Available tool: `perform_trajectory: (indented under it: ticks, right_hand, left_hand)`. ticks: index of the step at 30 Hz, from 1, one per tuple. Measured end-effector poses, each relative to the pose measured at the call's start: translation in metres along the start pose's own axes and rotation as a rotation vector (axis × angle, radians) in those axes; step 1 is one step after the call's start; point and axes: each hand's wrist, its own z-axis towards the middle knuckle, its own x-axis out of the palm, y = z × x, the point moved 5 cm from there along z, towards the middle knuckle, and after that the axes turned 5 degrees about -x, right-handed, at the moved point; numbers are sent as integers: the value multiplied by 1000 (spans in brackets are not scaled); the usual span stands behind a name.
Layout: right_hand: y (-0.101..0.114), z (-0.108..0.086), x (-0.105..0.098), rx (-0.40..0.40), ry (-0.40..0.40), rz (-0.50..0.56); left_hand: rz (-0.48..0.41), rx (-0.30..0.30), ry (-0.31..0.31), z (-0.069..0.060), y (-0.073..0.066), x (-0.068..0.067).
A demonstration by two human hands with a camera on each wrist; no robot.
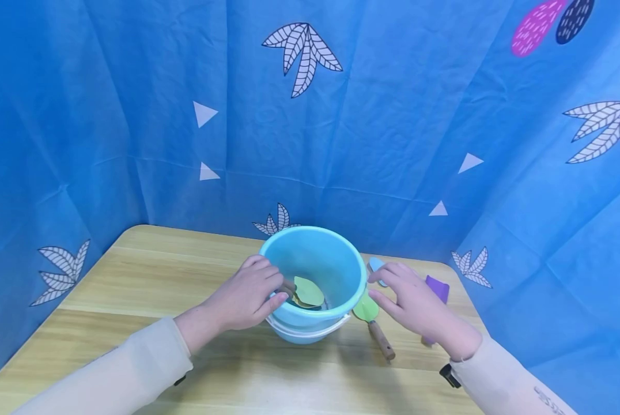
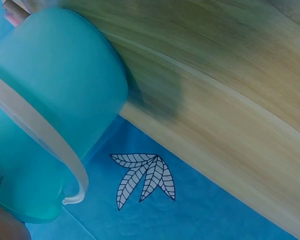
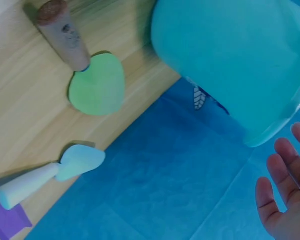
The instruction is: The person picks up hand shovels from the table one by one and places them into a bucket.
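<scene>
A turquoise bucket point(image 1: 307, 334) stands upright on the table, its white handle point(image 1: 315, 334) hanging down in front. My left hand point(image 1: 250, 294) grips the left rim, though its fingertips are partly hidden. Inside the bucket lies a green-bladed garden trowel point(image 1: 308, 291), with brown handle parts beside my left thumb. My right hand point(image 1: 408, 297) hovers just off the right rim, fingers spread and loosely bent, holding nothing. Under and beside it lie a green trowel point(image 3: 97, 85) with a wooden handle and a small light-blue trowel point(image 3: 80, 162).
A purple tool point(image 1: 438, 288) lies behind my right wrist, partly covered by it. The wooden table point(image 1: 149, 276) extends to the left of the bucket. A blue patterned cloth point(image 1: 310, 144) hangs along the back and sides.
</scene>
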Motion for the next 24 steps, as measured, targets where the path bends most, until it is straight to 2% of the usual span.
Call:
perform_trajectory:
  ticks: [13,24]
  right_hand:
    - [-17,-10,21,81,62,0]
    - [-23,-21,44,168,169,-11]
  left_hand:
    - [23,8,-18,-1,0,-1]
    - [20,-5,-3,-2,1,1]
